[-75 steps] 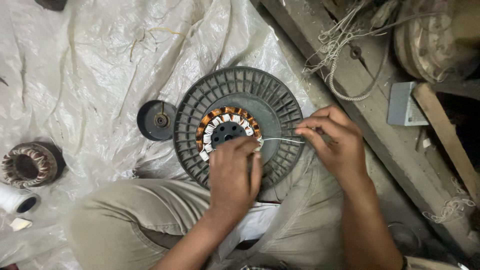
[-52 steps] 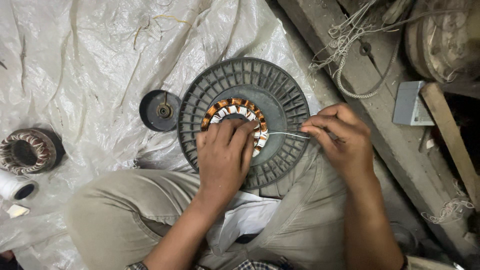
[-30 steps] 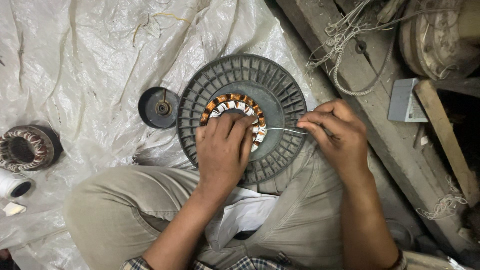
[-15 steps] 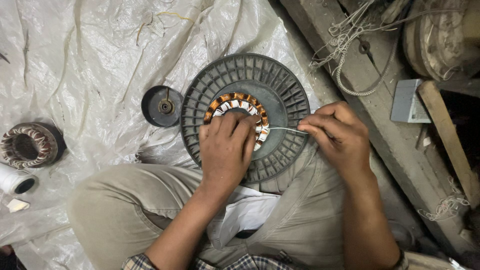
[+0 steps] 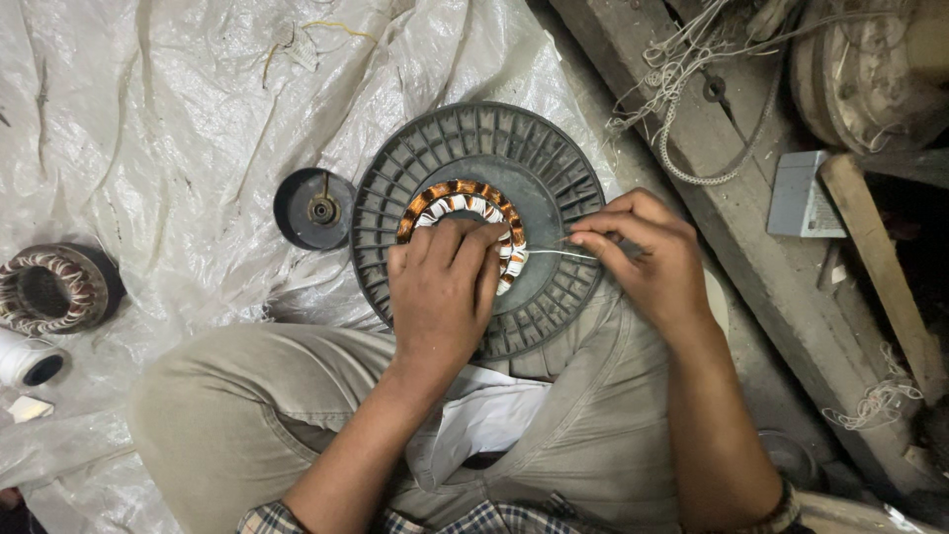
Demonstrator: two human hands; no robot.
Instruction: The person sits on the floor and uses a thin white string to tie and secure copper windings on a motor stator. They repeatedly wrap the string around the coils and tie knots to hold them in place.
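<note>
Crumpled white plastic sheeting (image 5: 178, 129) covers the floor, person sits on it with the round grey ribbed motor housing (image 5: 478, 225) propped on the lap against khaki trousers (image 5: 247, 415). At the housing's centre sits the stator winding (image 5: 457, 198), copper coils with white insulation. Left hand (image 5: 443, 297) lies flat over the lower part of that winding, fingers together pressing down, gripping nothing as far as I can tell. Right hand (image 5: 641, 259) at the housing's right edge, fingertips pinched closed on a thin white thread (image 5: 554, 254) running taut to the winding's right side. Doing this well looks like: keep the thread tight and level, hold the coils steady with the flat hand, pull in short draws so nothing slips or snags. Left of the housing: small black pulley-like disc (image 5: 314, 208), further left a second wound stator (image 5: 54, 289) and a white roll (image 5: 30, 361). Right of it, wooden beams (image 5: 781, 287), tangled cord (image 5: 682, 119).
</note>
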